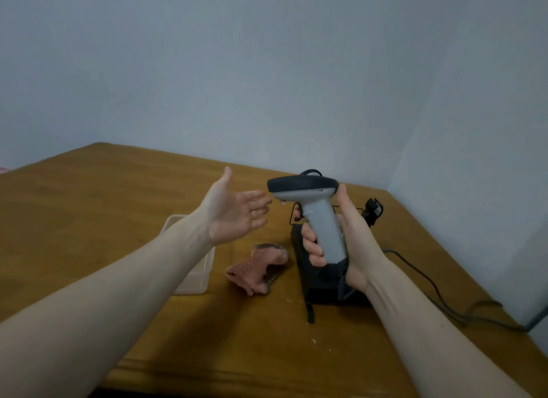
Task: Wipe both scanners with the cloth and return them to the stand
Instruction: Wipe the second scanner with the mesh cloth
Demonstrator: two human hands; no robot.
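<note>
Wooden counter (pixel 89 219) against a pale blue-grey wall; crumbs near the front edge. Nearest the camera, both bare forearms reach in.

Right hand (pixel 350 243) grips the grey handle of a barcode scanner (pixel 323 219), fingers (pixel 311 243) wrapped round the front, thumb up behind the dark head. Scanner is upright, head on top, lifted above the black stand (pixel 299 249). Judgement: rigid plastic body, light, smooth; handle is the secure hold and leaves the head and window free for wiping.

Left hand (pixel 234 214) is empty, palm turned toward the scanner, fingers spread wide, just beside the head, not touching.

Pink cloth (pixel 255 270) lies crumpled on the counter, below the left hand and just left of the stand. Soft, limp; should pinch up anywhere. A clear plastic tray (pixel 189 282) sits partly under the left forearm.

Farther back, a second dark device (pixel 374 209) sits behind the stand; whether it is the other scanner I cannot tell. A black cable (pixel 430 282) trails right.
</note>
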